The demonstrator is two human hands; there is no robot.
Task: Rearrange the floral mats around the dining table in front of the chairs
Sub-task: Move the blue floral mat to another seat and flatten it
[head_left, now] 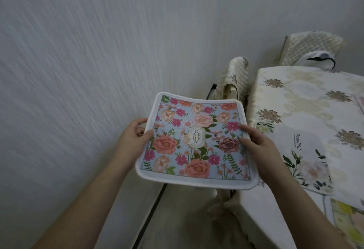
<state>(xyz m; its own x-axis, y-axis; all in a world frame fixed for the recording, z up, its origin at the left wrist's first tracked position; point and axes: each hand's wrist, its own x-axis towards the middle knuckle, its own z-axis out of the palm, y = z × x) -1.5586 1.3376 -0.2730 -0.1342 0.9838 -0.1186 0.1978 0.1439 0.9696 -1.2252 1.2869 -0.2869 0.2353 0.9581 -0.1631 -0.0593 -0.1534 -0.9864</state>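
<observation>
The left hand (136, 132) pinches the left edge of a blue floral mat (195, 140) (marked "GARDEN") held in the air beside the tabletop (307, 99), the right hand (256, 140) clasping its right edge, near a pale mat (303, 158) lying there.

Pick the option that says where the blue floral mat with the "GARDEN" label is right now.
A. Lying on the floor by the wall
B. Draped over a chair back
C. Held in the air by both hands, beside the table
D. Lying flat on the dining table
C: the left hand and right hand grip opposite edges of the blue floral mat, which hangs over the floor beside the dining table, not on it.
</observation>
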